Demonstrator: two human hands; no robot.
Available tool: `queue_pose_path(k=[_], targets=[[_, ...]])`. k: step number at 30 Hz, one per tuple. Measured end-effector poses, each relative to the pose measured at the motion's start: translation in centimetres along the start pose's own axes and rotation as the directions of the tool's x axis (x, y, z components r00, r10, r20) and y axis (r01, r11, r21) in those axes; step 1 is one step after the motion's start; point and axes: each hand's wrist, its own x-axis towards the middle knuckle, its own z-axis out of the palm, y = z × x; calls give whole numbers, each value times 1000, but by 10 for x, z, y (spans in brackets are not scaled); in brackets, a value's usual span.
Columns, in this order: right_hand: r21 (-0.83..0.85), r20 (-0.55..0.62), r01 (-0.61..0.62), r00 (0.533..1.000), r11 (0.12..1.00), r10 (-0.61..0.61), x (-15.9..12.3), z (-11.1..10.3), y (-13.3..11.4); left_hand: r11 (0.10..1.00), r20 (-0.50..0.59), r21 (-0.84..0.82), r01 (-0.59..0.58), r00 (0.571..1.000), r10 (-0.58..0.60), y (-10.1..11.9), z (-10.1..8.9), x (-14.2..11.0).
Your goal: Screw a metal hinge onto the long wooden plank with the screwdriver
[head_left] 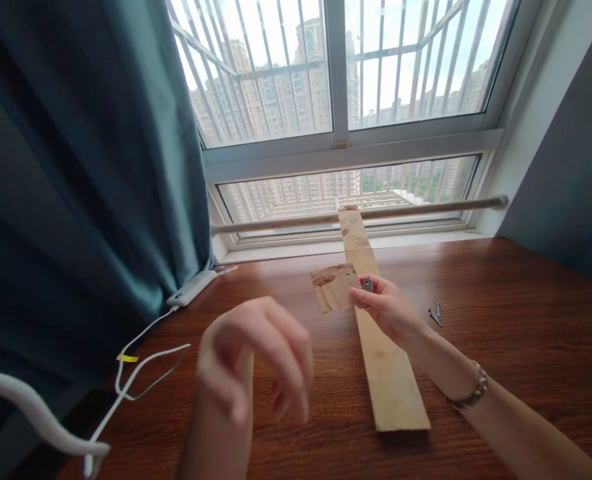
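My right hand is closed on a thin square wooden piece with dark grain. A small grey metal piece, perhaps a hinge or bracket, is also in its fingers. This hand is above a long pale wooden board, which lies on the table and leans toward the window. My left hand is raised nearer the camera, slightly blurred. Its fingers bend downward, apart from the thumb, and nothing shows in them. Several screws lie to the right of the board.
The brown wooden table runs up to the window. A horizontal rail crosses the window. On the left are a blue curtain, a white power strip and white cables.
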Motion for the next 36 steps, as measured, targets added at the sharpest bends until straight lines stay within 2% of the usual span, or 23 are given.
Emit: queue_pose_path(k=[2,4,5,7,9,10,12,14,15,18,21,25,29,34,36], targets=[[-11,-3,1,1000,1000,-1,4,-3,2,998,-19,-64,11,1000,-13,-13,13,30],[-29,-20,1,1000,1000,-2,9,-7,5,993,-220,-63,104,969,-116,-33,27,59],[-39,-36,7,999,999,-8,11,-9,6,983,-251,-54,176,950,-184,-44,32,69],[-53,-73,27,997,998,-31,14,-12,8,958,-304,-35,283,911,-280,-63,36,82],[-58,-92,36,995,998,-41,16,-13,10,947,-343,8,322,890,-300,-75,34,83],[-59,-84,31,996,998,-36,17,-13,10,942,-318,19,334,896,-311,-78,31,82],[-51,-55,4,998,999,-7,17,-12,9,927,-173,-1,374,913,-368,-77,25,76],[-23,-43,-35,999,999,34,18,-12,7,906,-24,-54,419,907,-421,-72,20,71],[-3,-50,-59,997,998,59,19,-13,5,901,2,-70,428,903,-429,-69,18,69],[29,-118,-110,987,994,112,24,-21,2,907,-27,-72,414,908,-417,-60,12,65],[-16,-167,-114,980,993,109,30,-32,-1,902,-36,-64,426,903,-429,-55,9,64],[-191,-51,-182,983,965,176,36,-44,-2,892,-26,-47,449,892,-451,-58,7,64],[-404,-91,-285,958,869,271,44,-47,-7,887,-34,-21,461,887,-461,-73,11,70],[-465,-77,-186,982,865,170,63,-41,-16,871,-64,-35,490,868,-492,-96,20,77],[-469,-108,-155,987,870,118,72,-40,-15,862,-89,-45,505,857,-507,-103,23,79]])
